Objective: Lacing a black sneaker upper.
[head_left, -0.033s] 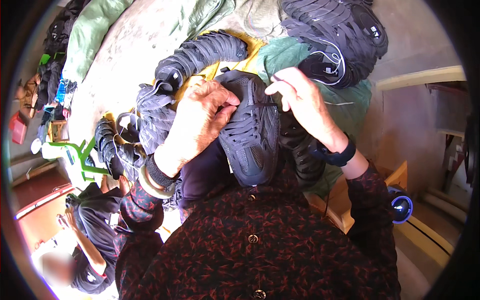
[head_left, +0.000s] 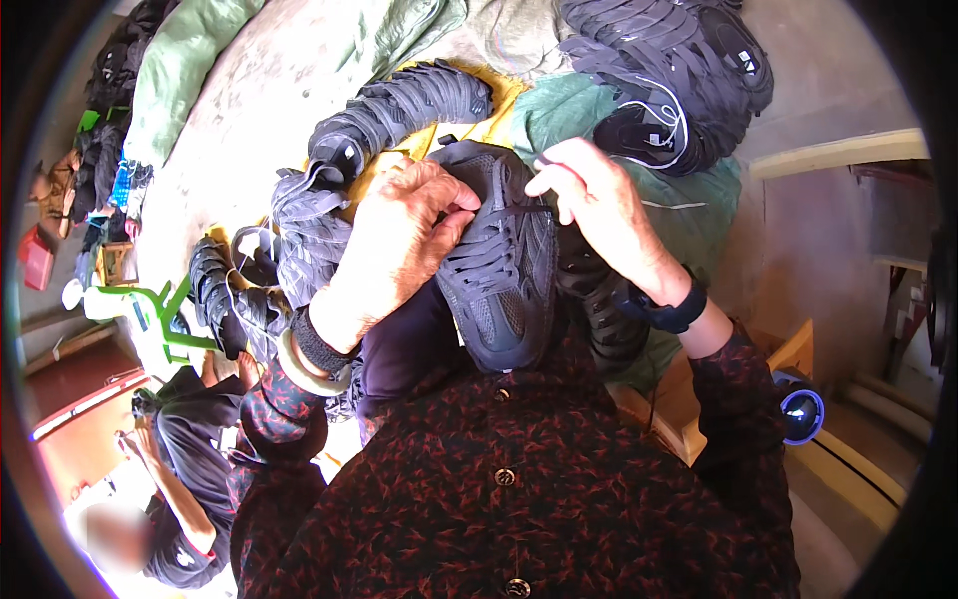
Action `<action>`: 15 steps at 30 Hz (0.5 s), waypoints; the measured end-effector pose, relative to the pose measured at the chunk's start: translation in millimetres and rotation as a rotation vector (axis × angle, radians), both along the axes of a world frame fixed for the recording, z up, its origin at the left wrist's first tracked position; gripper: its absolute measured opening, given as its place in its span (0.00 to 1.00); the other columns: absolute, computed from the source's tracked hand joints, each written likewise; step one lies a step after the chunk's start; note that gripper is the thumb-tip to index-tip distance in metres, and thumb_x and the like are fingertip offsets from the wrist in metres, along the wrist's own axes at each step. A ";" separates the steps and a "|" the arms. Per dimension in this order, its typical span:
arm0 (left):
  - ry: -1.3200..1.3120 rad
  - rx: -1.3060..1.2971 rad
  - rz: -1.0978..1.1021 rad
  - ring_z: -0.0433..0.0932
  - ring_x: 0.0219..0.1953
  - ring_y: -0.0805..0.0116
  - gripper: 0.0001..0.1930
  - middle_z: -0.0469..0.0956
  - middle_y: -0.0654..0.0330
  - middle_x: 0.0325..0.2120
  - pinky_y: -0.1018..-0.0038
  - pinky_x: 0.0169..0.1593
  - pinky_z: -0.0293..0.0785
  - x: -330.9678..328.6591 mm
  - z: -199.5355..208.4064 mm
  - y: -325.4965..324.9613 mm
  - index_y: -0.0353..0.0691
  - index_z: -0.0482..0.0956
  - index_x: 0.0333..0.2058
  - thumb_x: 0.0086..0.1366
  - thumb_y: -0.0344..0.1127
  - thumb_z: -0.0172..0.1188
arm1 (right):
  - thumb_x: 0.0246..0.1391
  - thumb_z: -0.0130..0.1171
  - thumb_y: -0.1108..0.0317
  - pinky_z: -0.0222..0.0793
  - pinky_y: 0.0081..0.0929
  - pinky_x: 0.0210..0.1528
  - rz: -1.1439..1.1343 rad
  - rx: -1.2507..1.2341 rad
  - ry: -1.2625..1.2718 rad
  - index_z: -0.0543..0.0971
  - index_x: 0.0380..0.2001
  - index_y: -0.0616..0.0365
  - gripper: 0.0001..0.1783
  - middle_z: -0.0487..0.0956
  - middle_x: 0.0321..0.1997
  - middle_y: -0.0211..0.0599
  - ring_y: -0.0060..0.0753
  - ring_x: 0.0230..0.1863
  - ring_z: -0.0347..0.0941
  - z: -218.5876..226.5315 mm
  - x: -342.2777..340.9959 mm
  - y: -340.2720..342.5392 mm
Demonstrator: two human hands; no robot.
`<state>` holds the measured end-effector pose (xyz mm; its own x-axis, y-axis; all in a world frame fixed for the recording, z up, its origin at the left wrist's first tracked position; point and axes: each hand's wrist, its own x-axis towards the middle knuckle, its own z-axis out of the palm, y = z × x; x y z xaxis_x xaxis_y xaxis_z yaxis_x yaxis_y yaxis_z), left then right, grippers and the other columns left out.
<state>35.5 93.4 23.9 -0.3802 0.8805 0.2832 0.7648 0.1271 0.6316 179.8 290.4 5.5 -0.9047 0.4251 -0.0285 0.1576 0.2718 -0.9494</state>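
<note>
A black sneaker (head_left: 502,275) rests on my lap, its toe pointing toward me and its laces threaded across the front. My left hand (head_left: 404,220) is closed at the shoe's left side, thumb and forefinger pinched on the edge beside the eyelets. Over the right side of the shoe's opening, my right hand (head_left: 609,215) has its fingers curled in. A black shoelace (head_left: 527,210) runs from the upper eyelets to these fingers. The exact grip of the fingertips is partly hidden.
Nested black shoes (head_left: 404,105) lie in a row on yellow cloth ahead. More shoes are heaped at the far right (head_left: 659,50) and by my left arm (head_left: 309,235). A green stool (head_left: 150,314) stands left, near a seated person (head_left: 180,469). A wooden box (head_left: 689,429) is at right.
My right hand has shifted very slightly to the left. My left hand and the sneaker stay in place.
</note>
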 end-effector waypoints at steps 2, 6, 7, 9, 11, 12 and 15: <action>0.003 0.010 -0.011 0.78 0.40 0.54 0.08 0.80 0.55 0.32 0.63 0.47 0.74 1.9 0.6 5.4 0.39 0.83 0.34 0.54 0.25 0.69 | 0.68 0.51 0.67 0.72 0.26 0.33 0.030 0.063 0.006 0.78 0.43 0.62 0.11 0.83 0.31 0.35 0.25 0.23 0.71 -1.1 1.4 -2.7; -0.098 -0.043 0.015 0.79 0.37 0.57 0.09 0.79 0.56 0.31 0.65 0.43 0.75 4.6 -7.7 14.9 0.39 0.84 0.35 0.54 0.25 0.70 | 0.66 0.52 0.67 0.72 0.31 0.34 0.145 0.122 -0.044 0.79 0.39 0.60 0.09 0.82 0.27 0.38 0.34 0.26 0.77 -6.2 9.0 -2.6; -0.099 -0.046 0.013 0.79 0.37 0.57 0.09 0.79 0.56 0.31 0.65 0.43 0.75 5.2 -5.7 15.4 0.39 0.84 0.35 0.54 0.25 0.70 | 0.65 0.53 0.67 0.72 0.32 0.34 0.230 0.109 -0.155 0.79 0.39 0.59 0.09 0.82 0.27 0.39 0.36 0.27 0.78 0.2 11.0 -3.3; -0.200 -0.166 0.069 0.79 0.32 0.65 0.10 0.78 0.59 0.30 0.70 0.38 0.76 6.5 2.2 17.1 0.39 0.84 0.36 0.55 0.24 0.70 | 0.63 0.55 0.64 0.71 0.33 0.34 0.245 0.173 -0.225 0.81 0.37 0.57 0.09 0.81 0.26 0.43 0.36 0.29 0.79 2.9 13.3 -2.8; -0.262 -0.173 0.063 0.78 0.31 0.69 0.10 0.78 0.61 0.29 0.72 0.36 0.75 3.4 1.2 17.8 0.39 0.84 0.37 0.55 0.24 0.71 | 0.62 0.57 0.62 0.71 0.33 0.33 0.241 0.229 -0.135 0.83 0.36 0.56 0.10 0.80 0.26 0.43 0.37 0.27 0.78 3.1 15.1 -0.1; -0.327 -0.177 0.059 0.76 0.29 0.73 0.10 0.77 0.63 0.29 0.75 0.35 0.74 2.0 -0.6 17.9 0.39 0.84 0.37 0.55 0.24 0.71 | 0.62 0.57 0.62 0.71 0.33 0.33 0.238 0.229 -0.135 0.83 0.36 0.56 0.10 0.80 0.26 0.43 0.37 0.27 0.78 3.0 15.7 0.3; -0.430 -0.153 0.059 0.73 0.28 0.77 0.10 0.78 0.65 0.27 0.77 0.33 0.72 1.8 -9.4 16.7 0.38 0.84 0.37 0.56 0.25 0.72 | 0.61 0.58 0.61 0.71 0.35 0.32 0.188 0.214 -0.096 0.84 0.35 0.55 0.11 0.80 0.25 0.43 0.39 0.25 0.78 2.9 16.1 -0.3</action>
<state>37.3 110.1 14.5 -0.4851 0.8734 -0.0427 0.4264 0.2789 0.8604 195.9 290.1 8.4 -0.9655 0.2563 -0.0455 0.1721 0.4973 -0.8504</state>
